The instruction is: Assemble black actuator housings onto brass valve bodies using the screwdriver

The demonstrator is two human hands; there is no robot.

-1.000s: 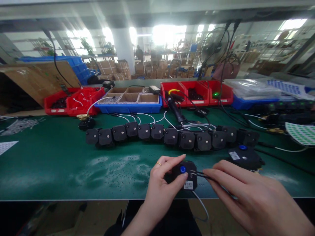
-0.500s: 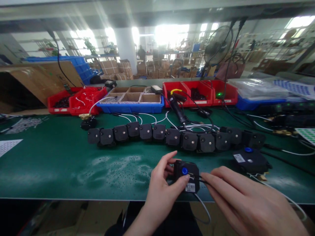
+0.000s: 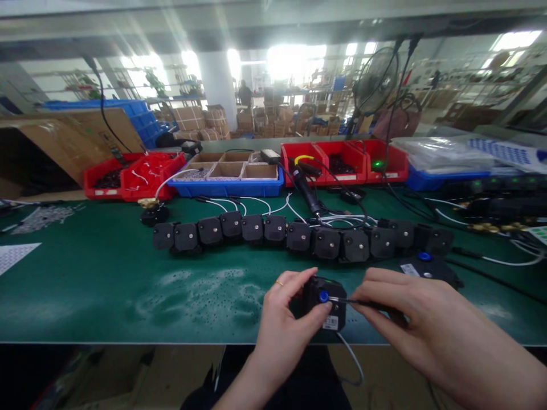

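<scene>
My left hand (image 3: 285, 319) grips a small black module (image 3: 327, 302) with a blue button on top and a white label on its side, at the near edge of the green mat (image 3: 106, 285). My right hand (image 3: 421, 327) pinches a thin dark tool (image 3: 359, 302) whose tip touches the module just beside the blue button. A grey cable (image 3: 352, 361) hangs from the module over the table edge. Behind my right hand lies a second black module (image 3: 429, 265) with a blue button.
A row of several black modules (image 3: 299, 236) with white wires runs across the mat. Behind it stand red bins (image 3: 342, 156), a blue tray of cardboard boxes (image 3: 228, 173) and a black screwdriver (image 3: 307, 193). Sticker sheets (image 3: 12, 253) lie far left.
My right hand rose and closed into a pinch on the thin tool, bringing its tip to the blue button. My left hand turned the module slightly and kept hold of it.
</scene>
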